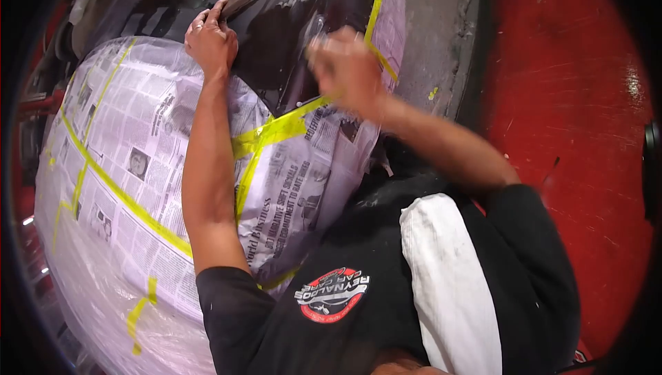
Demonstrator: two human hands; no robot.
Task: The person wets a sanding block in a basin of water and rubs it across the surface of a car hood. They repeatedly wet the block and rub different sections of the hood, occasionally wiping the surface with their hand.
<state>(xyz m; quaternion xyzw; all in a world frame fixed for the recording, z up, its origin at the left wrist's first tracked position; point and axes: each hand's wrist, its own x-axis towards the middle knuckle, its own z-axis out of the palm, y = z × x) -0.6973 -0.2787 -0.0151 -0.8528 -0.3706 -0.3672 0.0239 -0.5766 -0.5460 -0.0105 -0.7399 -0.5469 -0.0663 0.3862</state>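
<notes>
My left hand [210,43] has its fingers closed on a small brown sanding block [236,4], over the glossy black car panel [276,51]. My right hand [345,72] is smeared by motion above the panel's right side, close to the yellow tape edge. Its fingers look curled, but whether they hold anything is not visible. Yellow masking tape [272,134] borders the panel's lower corner. Below and left of it, newspaper [158,154] covers the car body.
Clear plastic sheeting [131,292] wraps the lower left. A grey surface [441,44] runs along the panel's right side, beside a red floor [565,99]. A white cloth [452,271] lies over my black shirt.
</notes>
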